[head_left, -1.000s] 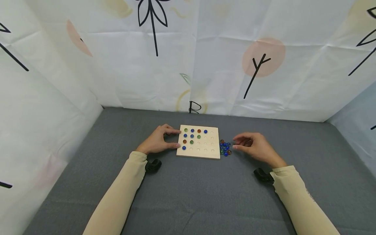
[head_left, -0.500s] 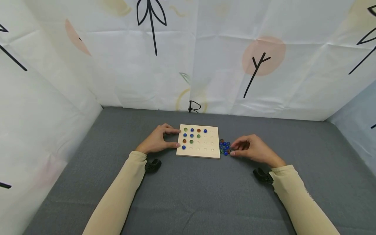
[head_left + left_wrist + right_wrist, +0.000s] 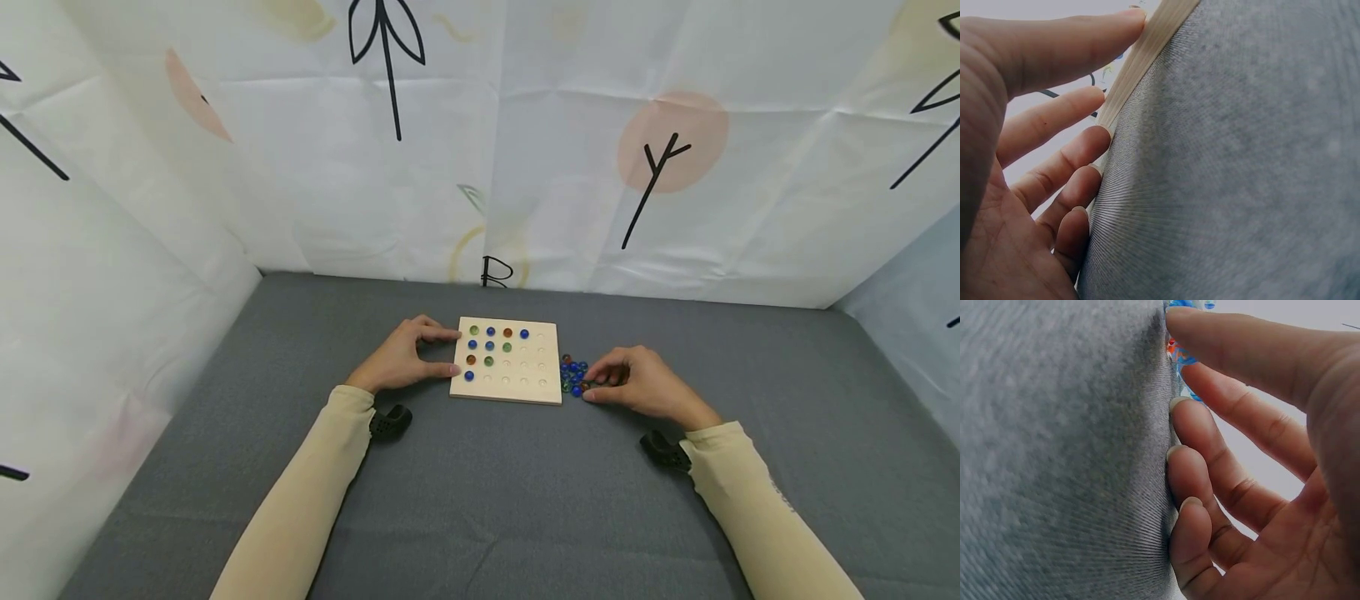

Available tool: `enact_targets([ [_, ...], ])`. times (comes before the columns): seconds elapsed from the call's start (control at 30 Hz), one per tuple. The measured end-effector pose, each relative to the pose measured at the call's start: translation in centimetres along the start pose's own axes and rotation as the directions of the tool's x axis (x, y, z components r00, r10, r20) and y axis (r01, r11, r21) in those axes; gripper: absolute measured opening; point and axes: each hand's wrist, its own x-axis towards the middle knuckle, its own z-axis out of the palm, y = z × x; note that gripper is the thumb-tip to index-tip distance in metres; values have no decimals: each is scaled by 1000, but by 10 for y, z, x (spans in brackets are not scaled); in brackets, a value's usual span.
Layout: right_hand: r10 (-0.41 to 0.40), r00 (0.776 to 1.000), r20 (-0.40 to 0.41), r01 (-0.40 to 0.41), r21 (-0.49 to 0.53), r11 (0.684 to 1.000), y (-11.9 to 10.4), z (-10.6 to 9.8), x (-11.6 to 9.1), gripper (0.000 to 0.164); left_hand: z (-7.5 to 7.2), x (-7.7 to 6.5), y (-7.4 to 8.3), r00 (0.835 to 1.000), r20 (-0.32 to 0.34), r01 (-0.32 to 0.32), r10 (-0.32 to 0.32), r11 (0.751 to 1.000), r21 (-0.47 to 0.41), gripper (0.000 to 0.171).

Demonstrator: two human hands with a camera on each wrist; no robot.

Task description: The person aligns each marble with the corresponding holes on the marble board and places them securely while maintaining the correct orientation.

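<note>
A pale wooden board (image 3: 534,393) with rows of round hollows lies on the grey cloth. Blue, green and amber marbles sit in its left and upper hollows, among them a blue marble (image 3: 469,376) in the lowest row shown filled. My left hand (image 3: 401,358) touches the board's left edge with thumb and forefinger, spread apart. Against the right edge lies a cluster of loose marbles (image 3: 573,372). My right hand (image 3: 641,385) is at that cluster, thumb and forefinger parted on either side of an amber marble (image 3: 1171,346) in the right wrist view; its other fingers rest on the cloth.
Grey cloth (image 3: 465,483) covers the table. A white patterned curtain (image 3: 562,167) stands behind it and along both sides. Black straps with camera mounts (image 3: 390,424) sit at both wrists.
My right hand has moved left and slightly nearer to me, bringing its fingertips to the loose marbles. The left hand and the board have stayed in place.
</note>
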Motion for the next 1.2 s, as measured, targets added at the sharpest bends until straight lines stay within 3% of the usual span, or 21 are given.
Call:
enact_targets([
  [1.2, -21, 997, -69, 19, -27, 999, -16, -5, -1, 17, 0, 2, 3, 999, -12, 50, -50, 999, 4, 59],
])
